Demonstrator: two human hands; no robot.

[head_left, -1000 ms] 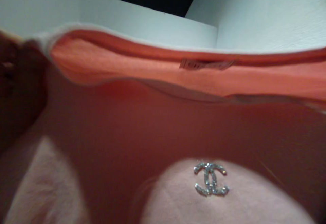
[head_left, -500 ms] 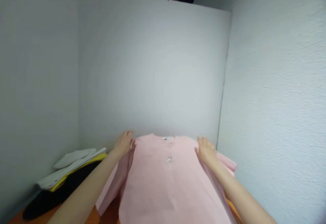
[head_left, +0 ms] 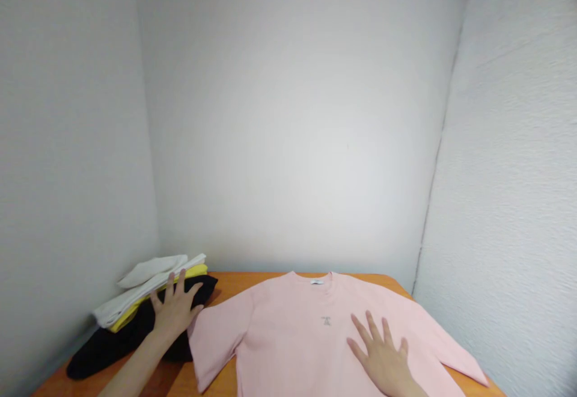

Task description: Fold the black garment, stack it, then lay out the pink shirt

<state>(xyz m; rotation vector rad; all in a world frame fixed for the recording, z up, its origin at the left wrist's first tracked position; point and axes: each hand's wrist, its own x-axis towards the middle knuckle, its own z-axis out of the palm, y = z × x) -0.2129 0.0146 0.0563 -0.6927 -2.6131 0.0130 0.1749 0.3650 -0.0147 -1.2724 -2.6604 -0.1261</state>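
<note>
1. Two hands lie flat with fingers spread, gripping nothing.
2. The right hand (head_left: 382, 358) presses on the pink T-shirt (head_left: 288, 337), spread face up on the orange table (head_left: 234, 283).
3. The left hand (head_left: 174, 310) rests on a stack of folded clothes (head_left: 135, 301), just left of the shirt's sleeve.
</note>
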